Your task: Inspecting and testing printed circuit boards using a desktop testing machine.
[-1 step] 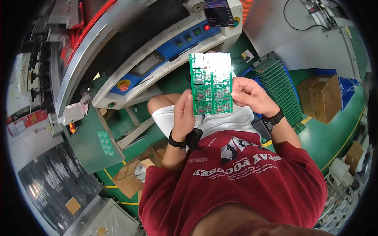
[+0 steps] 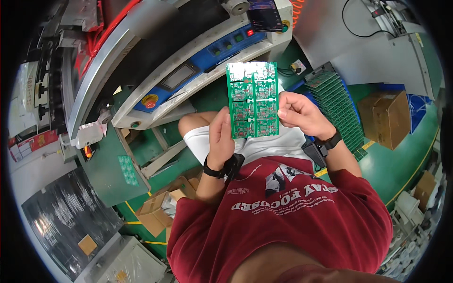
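A green circuit board panel [image 2: 255, 101], divided into several smaller boards, is held up above my lap. My left hand [image 2: 221, 137] grips its left edge, with the fingers partly hidden behind it. On the opposite edge, my right hand [image 2: 304, 114] pinches the panel between thumb and bent fingers. Light glares off the panel's top part. Beyond the board stands a machine with a blue control panel [image 2: 207, 59].
To the right, a rack [image 2: 332, 101] holds many green boards upright, beside a cardboard box [image 2: 384, 118]. Another green board [image 2: 127, 170] lies on the table at left. An open carton [image 2: 155, 207] sits on the floor. A phone [image 2: 264, 18] rests on the machine.
The glare on the panel has shrunk toward its top edge, as the panel's tilt changes slightly. Both hands keep their hold.
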Demonstrator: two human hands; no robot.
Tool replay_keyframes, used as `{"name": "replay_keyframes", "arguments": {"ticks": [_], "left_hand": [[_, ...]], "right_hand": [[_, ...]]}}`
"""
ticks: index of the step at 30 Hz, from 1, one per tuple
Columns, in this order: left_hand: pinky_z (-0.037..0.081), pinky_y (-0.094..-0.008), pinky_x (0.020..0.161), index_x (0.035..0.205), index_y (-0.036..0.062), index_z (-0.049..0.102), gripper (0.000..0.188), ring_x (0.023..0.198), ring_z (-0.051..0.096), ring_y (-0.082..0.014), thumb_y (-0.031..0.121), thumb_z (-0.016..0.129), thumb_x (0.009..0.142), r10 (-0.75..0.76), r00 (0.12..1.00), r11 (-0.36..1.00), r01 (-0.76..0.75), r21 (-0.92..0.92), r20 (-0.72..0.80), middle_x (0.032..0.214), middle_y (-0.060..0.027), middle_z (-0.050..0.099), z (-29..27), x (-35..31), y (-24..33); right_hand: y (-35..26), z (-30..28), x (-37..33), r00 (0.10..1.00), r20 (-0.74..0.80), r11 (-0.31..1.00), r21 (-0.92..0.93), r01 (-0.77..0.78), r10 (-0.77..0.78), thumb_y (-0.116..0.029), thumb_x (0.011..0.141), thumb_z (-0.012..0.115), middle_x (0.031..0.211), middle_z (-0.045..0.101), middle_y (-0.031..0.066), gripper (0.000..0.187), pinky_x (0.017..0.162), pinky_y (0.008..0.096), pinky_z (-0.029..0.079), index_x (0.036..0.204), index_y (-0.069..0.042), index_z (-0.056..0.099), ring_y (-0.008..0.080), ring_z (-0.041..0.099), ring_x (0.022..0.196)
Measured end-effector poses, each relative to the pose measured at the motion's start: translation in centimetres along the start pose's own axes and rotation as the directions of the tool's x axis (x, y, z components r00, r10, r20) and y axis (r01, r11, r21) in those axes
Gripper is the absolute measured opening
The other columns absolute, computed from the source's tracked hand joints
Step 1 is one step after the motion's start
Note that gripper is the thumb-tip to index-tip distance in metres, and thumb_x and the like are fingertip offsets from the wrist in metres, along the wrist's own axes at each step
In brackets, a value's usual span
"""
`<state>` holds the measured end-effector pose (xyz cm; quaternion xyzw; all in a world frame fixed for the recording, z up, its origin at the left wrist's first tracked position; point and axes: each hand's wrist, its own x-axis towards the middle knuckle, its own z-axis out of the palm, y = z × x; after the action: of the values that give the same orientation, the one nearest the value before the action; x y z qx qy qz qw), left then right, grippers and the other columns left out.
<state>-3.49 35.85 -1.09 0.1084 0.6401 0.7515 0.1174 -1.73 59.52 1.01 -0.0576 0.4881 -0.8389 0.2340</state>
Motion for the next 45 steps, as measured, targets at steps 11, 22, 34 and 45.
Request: {"name": "replay_keyframes", "arguments": {"ticks": [11, 22, 34, 45], "left_hand": [[0.029, -0.0229, 0.061, 0.086, 0.0028, 0.049, 0.026, 0.070, 0.036, -0.0062, 0.021, 0.039, 0.101, 0.238, 0.967, 0.961, -0.249, 0.125, 0.097, 0.079, 0.0010, 0.046, 1.5, 1.7, 2.4], [0.038, -0.0227, 0.064, 0.095, 0.0026, 0.050, 0.026, 0.068, 0.043, -0.0079, 0.020, 0.033, 0.105, -0.154, 0.959, 0.988, 0.148, 0.043, 0.238, 0.075, -0.0016, 0.047, 6.1, 2.2, -4.8], [0.041, -0.0250, 0.069, 0.103, -0.0010, 0.055, 0.032, 0.071, 0.048, -0.0117, 0.019, 0.030, 0.104, -0.159, 0.925, 0.955, 0.056, 0.292, 0.345, 0.077, -0.0053, 0.054, 5.7, 2.5, -5.4], [0.045, -0.0301, 0.070, 0.104, 0.0002, 0.057, 0.027, 0.072, 0.055, -0.0185, 0.017, 0.036, 0.102, -0.247, 0.929, 0.863, 0.082, 0.498, 0.276, 0.076, -0.0091, 0.058, 4.0, 0.9, -6.9]], "right_hand": [[-2.5, 0.0, -1.0, 0.995, 0.002, 0.983, -0.154, 0.102, -0.103, -0.015, 0.100, 0.051, 0.068, 0.038, -0.0078, 0.019, 0.052, 0.0209, 0.026, 0.084, -0.006, 0.047, 0.0024, 0.032, 0.060], [0.2, -4.8, -7.3, 0.977, -0.214, 0.984, -0.171, -0.050, 0.013, -0.024, 0.103, 0.046, 0.064, 0.040, -0.0045, 0.028, 0.055, 0.0218, 0.033, 0.086, -0.003, 0.055, 0.0046, 0.036, 0.058], [-16.1, -8.5, -3.9, 0.497, -0.594, 0.774, -0.446, 0.450, -0.632, -0.025, 0.103, 0.044, 0.070, 0.042, -0.0033, 0.022, 0.050, 0.0199, 0.026, 0.097, -0.005, 0.051, 0.0047, 0.033, 0.056], [-18.3, -11.7, -1.3, 0.388, -0.674, 0.733, -0.346, 0.585, -0.628, -0.025, 0.102, 0.045, 0.079, 0.048, -0.0017, 0.020, 0.048, 0.0189, 0.030, 0.094, -0.007, 0.049, 0.0050, 0.037, 0.059]]}}
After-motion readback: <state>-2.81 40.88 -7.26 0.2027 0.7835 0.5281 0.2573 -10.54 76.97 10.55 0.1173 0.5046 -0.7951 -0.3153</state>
